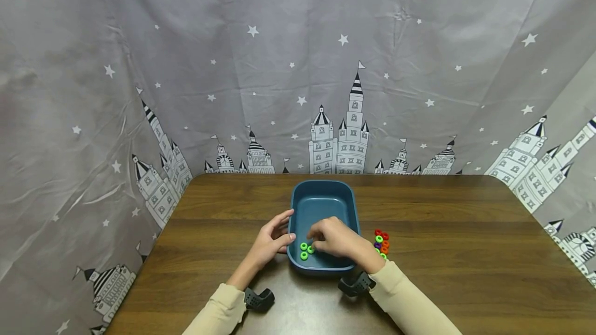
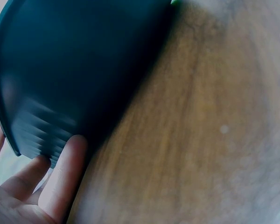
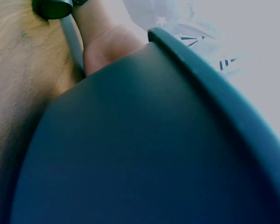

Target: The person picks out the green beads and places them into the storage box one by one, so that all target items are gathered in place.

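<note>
A dark blue rectangular bin (image 1: 326, 184) stands on the wooden table. My left hand (image 1: 270, 239) rests against the bin's left outer wall, fingers extended; the left wrist view shows fingertips (image 2: 74, 144) on the ribbed side. Inside the bin, my right hand (image 1: 337, 238) reaches down with bent fingers. Several small green rings lie on the bin floor by its fingertips, among them a ring (image 1: 303, 256) nearer the front. One green ring (image 1: 310, 250) is right at the thumb; whether it is pinched cannot be told. In the right wrist view, the bin wall (image 3: 130, 140) hides the fingers.
Just right of the bin, small rings lie on the table in a cluster: red (image 1: 385, 235), orange (image 1: 385, 244), purple (image 1: 377, 245) and green (image 1: 379, 239). My right forearm partly covers that cluster. A grey curtain (image 1: 279, 66) printed with castles hangs behind the table (image 1: 456, 252).
</note>
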`<state>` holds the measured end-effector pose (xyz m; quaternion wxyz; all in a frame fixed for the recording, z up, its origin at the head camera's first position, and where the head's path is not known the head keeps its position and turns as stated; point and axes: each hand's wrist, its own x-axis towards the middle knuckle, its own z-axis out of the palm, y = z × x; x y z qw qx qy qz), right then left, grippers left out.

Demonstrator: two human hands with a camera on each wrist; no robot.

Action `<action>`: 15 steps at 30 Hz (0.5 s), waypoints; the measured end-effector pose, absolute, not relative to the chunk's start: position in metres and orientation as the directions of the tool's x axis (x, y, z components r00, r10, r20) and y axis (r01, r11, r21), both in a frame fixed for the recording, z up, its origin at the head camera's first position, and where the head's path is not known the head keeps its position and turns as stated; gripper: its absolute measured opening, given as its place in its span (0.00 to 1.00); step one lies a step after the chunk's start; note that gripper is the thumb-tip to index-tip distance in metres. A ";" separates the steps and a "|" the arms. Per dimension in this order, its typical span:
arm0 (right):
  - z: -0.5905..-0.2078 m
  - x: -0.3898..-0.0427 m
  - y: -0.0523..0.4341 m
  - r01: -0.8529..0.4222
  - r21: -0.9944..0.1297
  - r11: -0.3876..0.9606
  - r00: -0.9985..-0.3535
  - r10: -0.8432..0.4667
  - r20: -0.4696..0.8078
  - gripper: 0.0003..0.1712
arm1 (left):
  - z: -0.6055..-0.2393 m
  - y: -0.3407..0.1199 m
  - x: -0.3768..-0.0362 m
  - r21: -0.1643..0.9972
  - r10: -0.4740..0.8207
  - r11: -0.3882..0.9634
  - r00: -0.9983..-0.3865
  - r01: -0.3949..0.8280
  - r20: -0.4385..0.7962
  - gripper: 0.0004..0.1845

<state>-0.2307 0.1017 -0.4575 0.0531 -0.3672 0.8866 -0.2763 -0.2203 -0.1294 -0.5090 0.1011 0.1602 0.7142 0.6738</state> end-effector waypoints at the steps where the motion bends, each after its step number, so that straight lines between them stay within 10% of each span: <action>1: -0.457 -0.230 0.102 -0.619 -0.531 0.578 -0.727 -0.677 0.110 0.10 | -0.509 -0.129 -0.220 0.995 0.365 0.041 -0.928 0.094 0.072 0.36; 15: -0.436 -0.230 0.137 -0.600 -0.516 0.611 -0.785 -0.576 0.228 0.10 | -0.509 -0.129 -0.221 0.995 0.354 0.047 -0.933 0.090 0.068 0.35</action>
